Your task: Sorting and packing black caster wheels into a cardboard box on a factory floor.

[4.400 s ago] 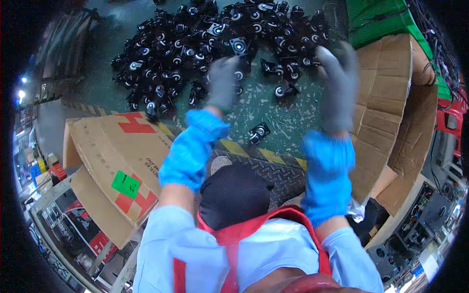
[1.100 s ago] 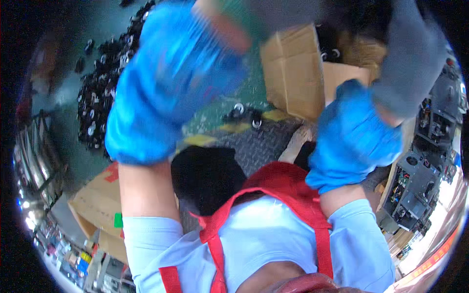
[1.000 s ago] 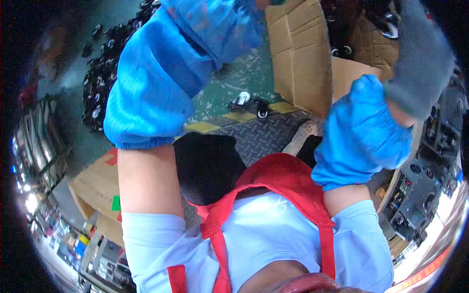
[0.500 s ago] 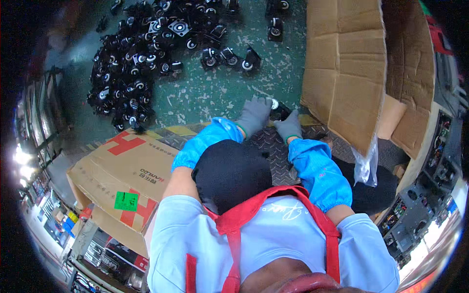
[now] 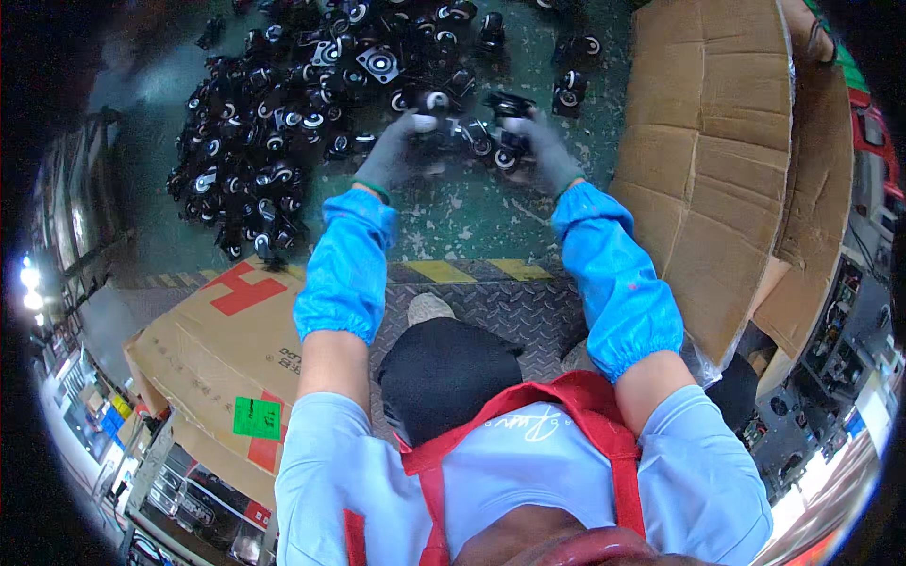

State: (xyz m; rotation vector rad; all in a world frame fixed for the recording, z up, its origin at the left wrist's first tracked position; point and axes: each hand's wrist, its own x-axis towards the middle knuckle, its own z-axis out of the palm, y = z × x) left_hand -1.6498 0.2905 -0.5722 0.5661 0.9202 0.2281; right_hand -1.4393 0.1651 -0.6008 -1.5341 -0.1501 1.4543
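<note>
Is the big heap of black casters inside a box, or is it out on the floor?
Out: the black casters lie heaped on the green floor, whose surface shows right at the heap's edge.

Casters (image 5: 379,65) look glossy, cardboard (image 5: 717,141) and gloves (image 5: 385,162) matt, the floor plate (image 5: 514,316) ridged metal.

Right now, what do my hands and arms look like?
Your left hand and right hand wear grey gloves with green cuff edges. Above them come loose, bright-blue oversleeves gathered at both ends, then short, pale-blue shirt sleeves.
</note>
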